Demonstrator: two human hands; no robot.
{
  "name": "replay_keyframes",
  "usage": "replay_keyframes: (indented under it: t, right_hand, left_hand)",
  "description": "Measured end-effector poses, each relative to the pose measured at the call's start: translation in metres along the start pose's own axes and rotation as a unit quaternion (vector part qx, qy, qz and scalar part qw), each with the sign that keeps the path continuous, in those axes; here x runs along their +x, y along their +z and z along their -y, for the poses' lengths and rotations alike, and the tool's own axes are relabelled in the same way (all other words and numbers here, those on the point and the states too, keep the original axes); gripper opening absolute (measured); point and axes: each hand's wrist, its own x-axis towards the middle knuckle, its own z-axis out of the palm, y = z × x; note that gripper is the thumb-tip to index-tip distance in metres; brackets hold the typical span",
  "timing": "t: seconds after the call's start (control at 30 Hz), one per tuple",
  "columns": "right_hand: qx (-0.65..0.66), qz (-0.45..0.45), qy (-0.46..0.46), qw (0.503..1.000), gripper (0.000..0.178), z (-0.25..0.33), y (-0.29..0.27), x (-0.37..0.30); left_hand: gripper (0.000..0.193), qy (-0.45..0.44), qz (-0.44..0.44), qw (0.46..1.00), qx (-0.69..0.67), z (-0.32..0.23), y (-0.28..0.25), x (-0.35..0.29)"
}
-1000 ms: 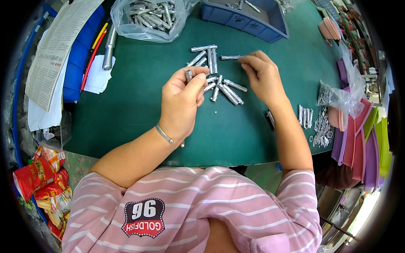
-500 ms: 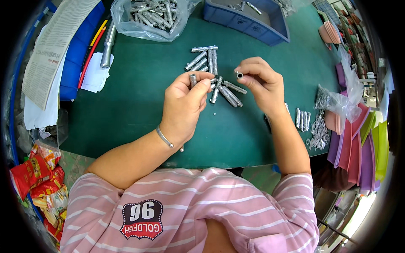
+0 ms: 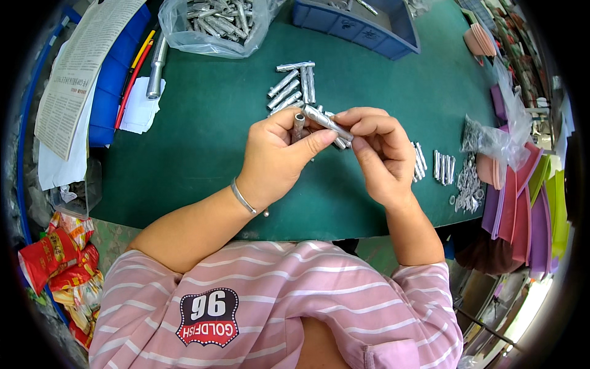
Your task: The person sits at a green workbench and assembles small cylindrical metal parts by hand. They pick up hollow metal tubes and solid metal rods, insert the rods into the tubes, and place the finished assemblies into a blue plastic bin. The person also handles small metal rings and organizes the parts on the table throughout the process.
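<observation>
Both hands meet over the table's middle. A silver metal tube (image 3: 322,119) lies slantwise between them. My left hand (image 3: 270,150) pinches its left part under the thumb, and also keeps a second, upright tube (image 3: 298,125) with its open end up in the curled fingers. The fingertips of my right hand (image 3: 387,154) close on the right end of the slanted tube. Just beyond my left hand lie several similar tubes (image 3: 283,92), loosely spread; more are partly hidden beneath my fingers.
A clear bag of metal tubes (image 3: 215,27) and a blue bin (image 3: 362,31) stand at the back. Rows of tubes (image 3: 444,167), small metal parts (image 3: 469,184) and a plastic bag (image 3: 491,144) lie right. A blue tray (image 3: 114,80), pencils (image 3: 133,83) and a metal rod (image 3: 157,71) are left.
My right hand has come left and down to my left hand. The tube in its fingers, seen end-on before, now lies slanted between both hands. The left hand has shifted slightly right.
</observation>
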Motion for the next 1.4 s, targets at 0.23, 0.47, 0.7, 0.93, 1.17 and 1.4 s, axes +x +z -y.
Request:
replay_keyframes:
  t: [0.23,0.47,0.7,0.93,1.17,1.4]
  right_hand:
    - [-0.198,-0.032,-0.046,0.979,0.015,0.001,0.002,0.000]
    - [-0.122,-0.040,-0.052,0.990,0.016,-0.003,-0.001,-0.006]
    - [-0.171,-0.048,-0.091,0.980,0.018,-0.006,-0.001,-0.008]
    - [-0.191,-0.030,-0.109,0.975,0.020,-0.010,0.000,-0.009]
    - [-0.159,0.000,-0.092,0.983,0.020,-0.010,0.002,-0.010]
    - [-0.224,-0.020,-0.115,0.968,0.023,-0.006,0.002,-0.010]
  left_hand:
    - [0.015,0.254,0.007,0.941,0.224,0.001,-0.001,0.000]
    - [0.019,0.346,0.035,0.894,0.281,-0.001,-0.002,0.000]
    - [0.020,0.332,0.042,0.902,0.273,-0.005,0.002,-0.003]
    - [0.022,0.343,0.043,0.898,0.272,-0.006,0.001,-0.003]
    - [0.021,0.341,0.049,0.900,0.268,-0.002,0.000,-0.003]
    - [0.018,0.289,0.052,0.926,0.236,-0.002,0.001,-0.004]
